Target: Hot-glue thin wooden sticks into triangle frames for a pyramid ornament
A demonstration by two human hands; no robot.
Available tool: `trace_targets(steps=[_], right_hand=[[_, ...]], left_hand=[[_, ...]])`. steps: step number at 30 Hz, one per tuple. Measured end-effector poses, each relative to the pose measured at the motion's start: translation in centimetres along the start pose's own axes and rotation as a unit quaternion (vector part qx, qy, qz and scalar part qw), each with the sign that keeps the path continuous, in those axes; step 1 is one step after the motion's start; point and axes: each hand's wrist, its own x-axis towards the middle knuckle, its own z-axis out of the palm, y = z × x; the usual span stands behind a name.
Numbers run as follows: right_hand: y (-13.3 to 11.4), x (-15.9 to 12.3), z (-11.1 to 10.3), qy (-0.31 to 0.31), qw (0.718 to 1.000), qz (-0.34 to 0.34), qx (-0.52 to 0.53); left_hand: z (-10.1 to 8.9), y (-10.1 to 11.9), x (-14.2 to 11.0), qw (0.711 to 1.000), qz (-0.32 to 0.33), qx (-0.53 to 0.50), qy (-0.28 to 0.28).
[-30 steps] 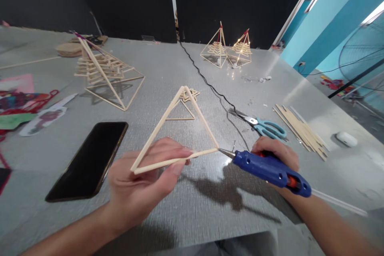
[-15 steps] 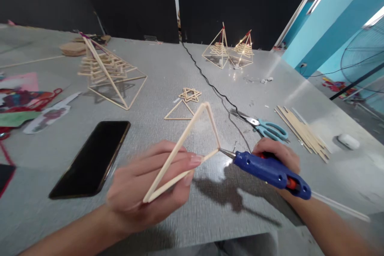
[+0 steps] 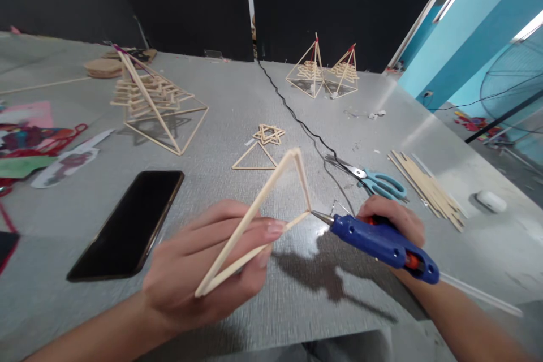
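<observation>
My left hand [image 3: 212,266] pinches a triangle of thin wooden sticks [image 3: 246,218] by its lower side, holding it up off the table. In my right hand [image 3: 394,218] is a blue hot glue gun [image 3: 369,240], a clear glue stick [image 3: 479,293] poking out of its back end. The gun's metal nozzle meets the triangle's right corner, or comes very close to it. Beyond the held piece, a flat stick triangle [image 3: 254,168] lies on the table beside a small star made of sticks [image 3: 268,134].
Blue-handled scissors [image 3: 382,184], loose sticks [image 3: 428,189] and a white case [image 3: 491,201] lie to the right. A phone [image 3: 129,226] rests at left. Behind stand a large stick pyramid [image 3: 156,102] and two smaller pyramids [image 3: 311,70]. A black cord [image 3: 292,113] crosses the table.
The left hand and the near corner of the triangle have shifted slightly left and down. The glue gun stays nearly still at the right corner. Lights on the far small pyramids have gone dark.
</observation>
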Motion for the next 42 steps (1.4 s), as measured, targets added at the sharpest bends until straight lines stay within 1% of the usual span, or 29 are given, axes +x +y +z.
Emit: trace_targets(steps=[2, 3, 4, 6, 8, 9, 11, 13, 14, 16, 17, 19, 21, 23, 26, 28, 30, 32, 35, 39, 42], right_hand=[[-0.2, 0.1, 0.1, 0.004, 1.0, 0.009, -0.006], [-0.2, 0.2, 0.1, 0.007, 1.0, 0.014, -0.007], [-0.3, 0.2, 0.1, 0.01, 1.0, 0.019, -0.007], [-0.4, 0.3, 0.0, 0.016, 1.0, 0.02, -0.002], [-0.4, 0.2, -0.1, 0.02, 0.999, 0.027, 0.005], [-0.4, 0.1, -0.1, 0.021, 0.999, 0.035, 0.008], [-0.2, -0.3, -0.2, 0.011, 0.997, 0.074, 0.021], [-0.1, -0.4, 0.0, 0.007, 0.989, 0.143, 0.037], [0.0, -0.3, 0.2, 0.006, 0.983, 0.178, 0.044], [0.1, 0.2, 0.4, 0.006, 0.973, 0.221, 0.066], [0.0, 0.6, 0.5, -0.009, 0.97, 0.229, 0.085], [-0.1, 1.3, 0.6, -0.061, 0.957, 0.245, 0.142], [-0.3, 1.9, 0.5, -0.117, 0.938, 0.271, 0.183], [-0.4, 2.1, 0.5, -0.165, 0.924, 0.286, 0.194], [-0.6, 2.0, 0.5, -0.217, 0.914, 0.285, 0.188], [-0.6, 2.0, 0.5, -0.236, 0.914, 0.276, 0.183], [-0.5, 2.0, 0.5, -0.247, 0.918, 0.252, 0.183], [-0.6, 2.1, 0.4, -0.259, 0.921, 0.227, 0.184], [-0.8, 2.3, 0.3, -0.291, 0.915, 0.21, 0.186], [-0.9, 2.2, 0.3, -0.326, 0.902, 0.199, 0.199], [-0.8, 2.0, 0.4, -0.334, 0.898, 0.2, 0.206]], left_hand=[[0.1, 0.0, 0.3, 0.999, 0.053, 0.006, 0.004], [0.2, 0.1, 0.4, 0.998, 0.055, 0.006, 0.004], [0.2, 0.1, 0.3, 0.999, 0.033, 0.0, 0.004], [0.4, 0.2, 0.1, 0.998, -0.042, -0.04, 0.009], [0.6, 0.1, -0.4, 0.985, -0.124, -0.114, 0.024], [0.8, 0.1, -0.6, 0.973, -0.168, -0.156, 0.03], [0.9, -0.3, -0.9, 0.936, -0.259, -0.238, 0.031], [1.0, -0.7, -1.1, 0.889, -0.342, -0.303, 0.017], [1.0, -0.9, -1.1, 0.866, -0.373, -0.332, 0.007], [1.0, -1.3, -1.0, 0.83, -0.411, -0.376, -0.021], [1.0, -1.5, -0.9, 0.819, -0.42, -0.39, -0.038], [1.0, -1.6, -0.8, 0.804, -0.429, -0.405, -0.076], [1.0, -1.6, -0.7, 0.795, -0.435, -0.407, -0.115], [1.0, -1.6, -0.7, 0.793, -0.436, -0.399, -0.149], [0.9, -1.5, -0.5, 0.812, -0.416, -0.362, -0.19], [0.8, -1.4, -0.2, 0.831, -0.393, -0.33, -0.217], [0.6, -1.2, 0.2, 0.847, -0.358, -0.305, -0.247], [0.5, -0.9, 0.5, 0.859, -0.324, -0.285, -0.277], [0.3, -0.6, 0.9, 0.872, -0.286, -0.242, -0.314], [0.2, -0.4, 0.8, 0.893, -0.216, -0.215, -0.331], [0.2, -0.4, 0.8, 0.896, -0.197, -0.215, -0.335]])
